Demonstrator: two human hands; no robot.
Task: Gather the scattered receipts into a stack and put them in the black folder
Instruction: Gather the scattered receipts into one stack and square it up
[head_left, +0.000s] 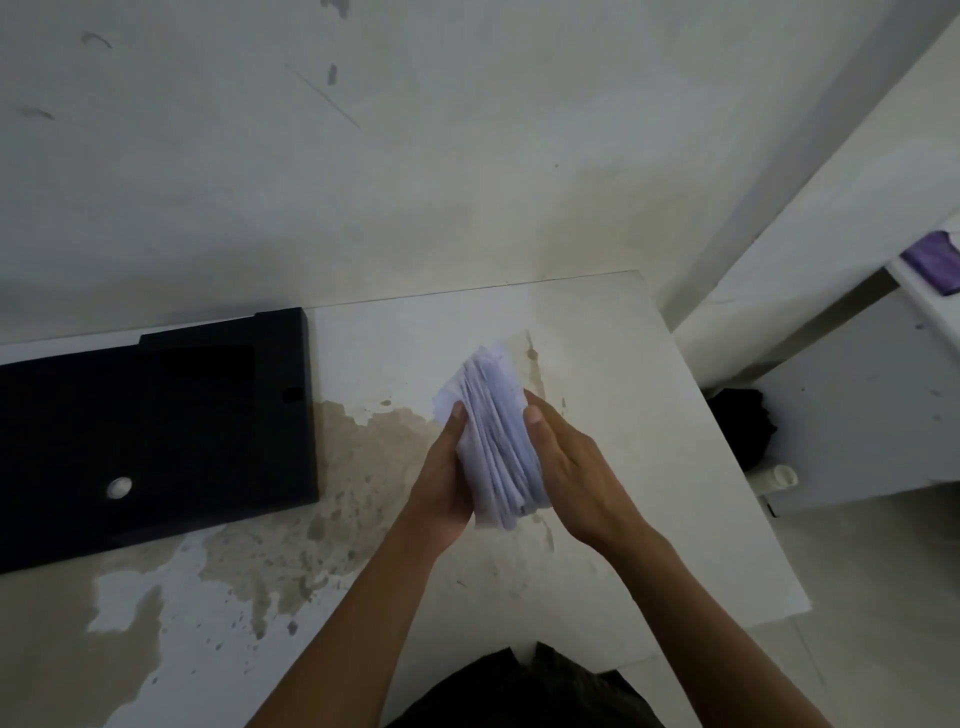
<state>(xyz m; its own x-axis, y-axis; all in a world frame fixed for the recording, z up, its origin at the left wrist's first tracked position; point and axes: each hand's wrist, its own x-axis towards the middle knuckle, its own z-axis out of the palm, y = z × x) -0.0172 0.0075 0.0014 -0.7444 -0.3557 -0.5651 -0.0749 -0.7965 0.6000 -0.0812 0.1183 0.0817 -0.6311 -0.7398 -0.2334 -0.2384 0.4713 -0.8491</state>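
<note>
Black folder (156, 441) ran off the left edge, stack of receipts (493, 431) was blurred, its print unreadable, fingers of left hand (441, 483) and right hand (571, 467) lay hidden behind it, purple item (935, 260) was cut by the right edge.

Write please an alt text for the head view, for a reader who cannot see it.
A person's left grip and right grip hold a stack of white receipts between them over a stained white table. A black folder lies flat on the table to their left, untouched.
</note>
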